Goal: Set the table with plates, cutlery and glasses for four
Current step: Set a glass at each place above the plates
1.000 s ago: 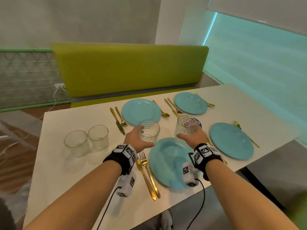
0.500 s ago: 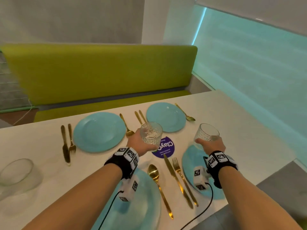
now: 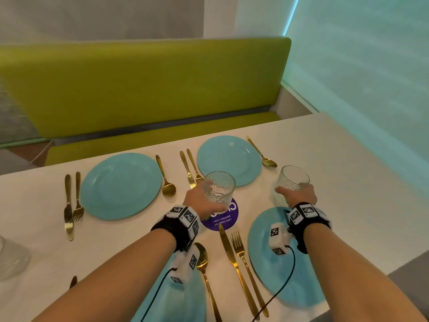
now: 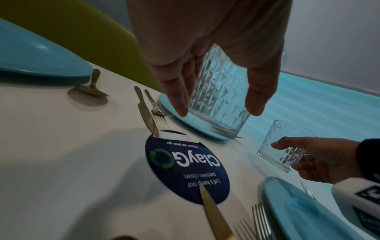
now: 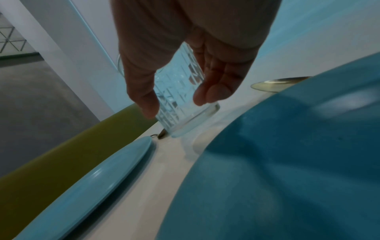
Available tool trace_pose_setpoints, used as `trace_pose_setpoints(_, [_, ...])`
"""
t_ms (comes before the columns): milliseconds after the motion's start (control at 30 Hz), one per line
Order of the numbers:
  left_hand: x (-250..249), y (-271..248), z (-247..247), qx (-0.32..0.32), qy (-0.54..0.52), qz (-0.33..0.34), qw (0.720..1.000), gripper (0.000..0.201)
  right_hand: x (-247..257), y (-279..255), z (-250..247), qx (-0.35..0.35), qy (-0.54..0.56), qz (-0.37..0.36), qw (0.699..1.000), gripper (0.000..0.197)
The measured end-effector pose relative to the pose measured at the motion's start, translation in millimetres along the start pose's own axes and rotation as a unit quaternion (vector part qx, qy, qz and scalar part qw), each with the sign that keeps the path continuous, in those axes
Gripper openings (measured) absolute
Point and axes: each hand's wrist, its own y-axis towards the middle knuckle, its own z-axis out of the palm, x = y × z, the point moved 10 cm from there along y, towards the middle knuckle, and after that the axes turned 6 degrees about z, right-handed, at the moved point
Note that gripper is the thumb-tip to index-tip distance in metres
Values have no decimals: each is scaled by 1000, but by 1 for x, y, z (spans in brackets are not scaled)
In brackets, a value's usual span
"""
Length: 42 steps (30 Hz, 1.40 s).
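My left hand [image 3: 200, 201] grips a cut-glass tumbler [image 3: 219, 187] just above the purple round sticker [image 3: 222, 218], near the far right plate [image 3: 228, 159]. Fingers and thumb wrap the tumbler [image 4: 218, 100] from both sides. My right hand [image 3: 300, 196] holds a second tumbler [image 3: 293, 178] beyond the near right plate [image 3: 267, 259], low over the white table [image 3: 343, 173]. This tumbler [image 5: 180, 97] is pinched between thumb and fingers. Four blue plates lie on the table: the far left plate [image 3: 120, 185] and a near left plate [image 3: 188, 300], half hidden under my left arm, are the others. Gold cutlery lies beside each.
A gold knife [image 3: 232, 254], fork [image 3: 243, 259] and spoon [image 3: 204, 263] lie between the near plates. Another glass [image 3: 11, 259] stands at the left edge. A green bench [image 3: 144, 84] runs behind the table. The table's right edge drops to grey floor [image 3: 408, 282].
Both hands have carried their tumblers to the right and farther across the table. The right one now sits beyond the near right plate, the left one over the sticker.
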Motion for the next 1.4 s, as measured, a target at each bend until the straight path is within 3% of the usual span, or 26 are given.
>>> trace_pose_setpoints(467, [-9,13,21,14,9,20,1000,80,-10,12,13,11,40,16,999,81])
trace_pose_setpoints(1033, [1,24,49,60,42,25,997,88,-29,13,8,37,27,14,999,106])
trace_pose_setpoints(1400, [-4,19,61,74,36,9,997,94,-40,1,-6,36,40,-2,999,105])
